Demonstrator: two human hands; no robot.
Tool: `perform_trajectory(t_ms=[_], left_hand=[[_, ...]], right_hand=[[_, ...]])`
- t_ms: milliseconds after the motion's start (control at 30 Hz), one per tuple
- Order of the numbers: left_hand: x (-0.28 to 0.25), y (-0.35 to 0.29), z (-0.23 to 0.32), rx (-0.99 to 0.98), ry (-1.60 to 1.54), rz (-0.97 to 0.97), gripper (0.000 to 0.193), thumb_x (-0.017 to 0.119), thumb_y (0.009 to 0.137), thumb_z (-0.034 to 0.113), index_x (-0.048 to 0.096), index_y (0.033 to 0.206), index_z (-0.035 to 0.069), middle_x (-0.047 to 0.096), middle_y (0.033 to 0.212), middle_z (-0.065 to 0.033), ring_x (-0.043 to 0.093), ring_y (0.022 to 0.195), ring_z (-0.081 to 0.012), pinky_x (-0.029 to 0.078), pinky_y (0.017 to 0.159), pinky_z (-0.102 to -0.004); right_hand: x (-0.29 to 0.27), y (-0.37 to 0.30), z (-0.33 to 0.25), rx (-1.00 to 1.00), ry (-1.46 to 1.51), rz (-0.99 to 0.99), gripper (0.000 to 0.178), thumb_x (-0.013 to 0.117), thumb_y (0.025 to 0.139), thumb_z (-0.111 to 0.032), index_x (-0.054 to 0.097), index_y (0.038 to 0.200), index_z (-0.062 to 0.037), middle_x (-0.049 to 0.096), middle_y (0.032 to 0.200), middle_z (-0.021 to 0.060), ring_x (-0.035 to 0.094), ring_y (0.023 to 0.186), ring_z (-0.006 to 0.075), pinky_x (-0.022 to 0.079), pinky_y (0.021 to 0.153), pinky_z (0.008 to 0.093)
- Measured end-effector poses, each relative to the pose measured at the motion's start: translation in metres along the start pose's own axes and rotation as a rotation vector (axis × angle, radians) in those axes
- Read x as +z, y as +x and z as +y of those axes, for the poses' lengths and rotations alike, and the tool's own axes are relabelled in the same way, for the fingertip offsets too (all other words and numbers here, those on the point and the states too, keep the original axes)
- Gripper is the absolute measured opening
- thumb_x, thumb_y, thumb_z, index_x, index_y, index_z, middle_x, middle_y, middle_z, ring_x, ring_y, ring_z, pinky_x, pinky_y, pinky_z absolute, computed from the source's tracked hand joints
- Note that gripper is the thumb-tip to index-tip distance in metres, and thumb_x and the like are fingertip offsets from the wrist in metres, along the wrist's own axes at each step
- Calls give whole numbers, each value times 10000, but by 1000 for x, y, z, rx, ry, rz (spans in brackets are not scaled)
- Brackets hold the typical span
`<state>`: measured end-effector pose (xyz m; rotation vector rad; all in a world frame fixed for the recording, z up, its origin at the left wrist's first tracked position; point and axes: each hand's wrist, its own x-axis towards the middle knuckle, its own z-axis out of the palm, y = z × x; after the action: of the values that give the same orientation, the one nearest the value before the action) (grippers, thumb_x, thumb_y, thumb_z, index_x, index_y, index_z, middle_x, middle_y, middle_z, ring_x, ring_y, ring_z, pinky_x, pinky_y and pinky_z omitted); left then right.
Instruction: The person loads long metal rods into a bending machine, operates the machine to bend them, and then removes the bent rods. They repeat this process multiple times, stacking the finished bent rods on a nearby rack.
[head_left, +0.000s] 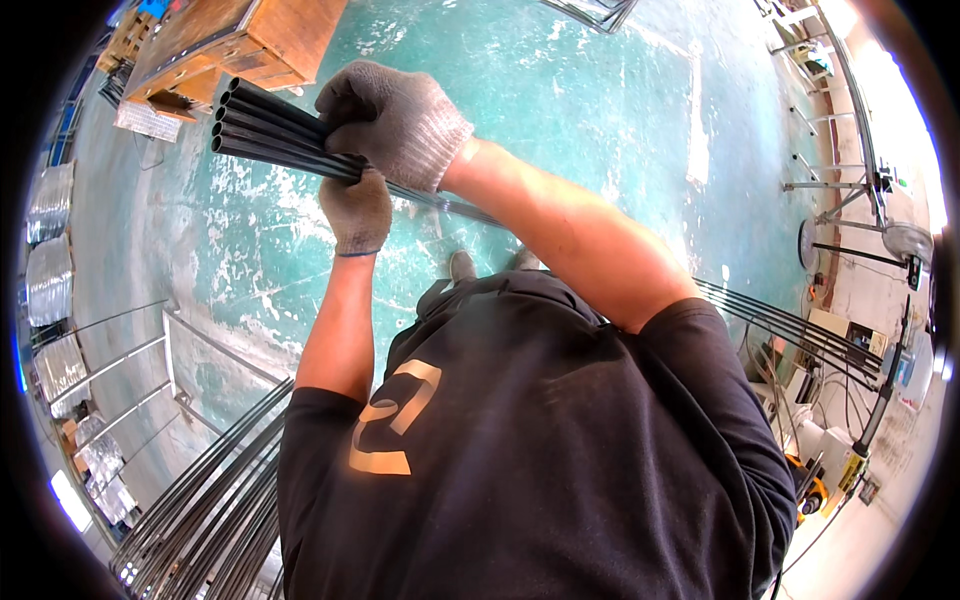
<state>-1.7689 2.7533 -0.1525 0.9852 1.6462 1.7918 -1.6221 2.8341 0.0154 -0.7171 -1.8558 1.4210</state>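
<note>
A bundle of several thin black round tubes [265, 128] is held out to the front left, with the open ends pointing left. My left hand [357, 210], in a grey knit glove, is closed around the bundle from the near side. Just beyond it my right hand [400, 125], gloved the same way, is closed over the tubes from above with its fingers curled. The tubes run back to the right beneath my right forearm. My body hides their middle, and black tube lengths [790, 325] show again past my right side.
A wooden desk [235, 50] stands at the far left. Many long dark tubes [215, 490] lie on a metal rack [165, 350] at lower left. Along the right wall are a metal frame [850, 190] and tools with cables [825, 470]. The green floor [580, 110] has worn paint.
</note>
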Motion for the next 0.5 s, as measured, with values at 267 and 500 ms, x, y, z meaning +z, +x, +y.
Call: perform_trajectory(t_ms=[267, 500], left_hand=[[30, -10, 41, -163, 215, 1, 288, 805, 988, 215, 783, 1158, -18, 778, 1066, -63, 695, 974, -163, 549, 896, -358], [38, -22, 70, -95, 277, -58, 209, 709, 1036, 141, 768, 1142, -29, 760, 1116, -89, 708, 1028, -210, 567, 936, -365]], right_hand=[[-64, -99, 56, 107, -262, 269, 452, 854, 868, -126, 667, 1274, -60, 758, 1156, 89, 741, 1081, 215, 597, 952, 357], [-184, -419, 165, 1020, -610, 874, 536, 859, 851, -306, 685, 1281, -38, 765, 1142, 111, 721, 1021, 239, 560, 946, 369]])
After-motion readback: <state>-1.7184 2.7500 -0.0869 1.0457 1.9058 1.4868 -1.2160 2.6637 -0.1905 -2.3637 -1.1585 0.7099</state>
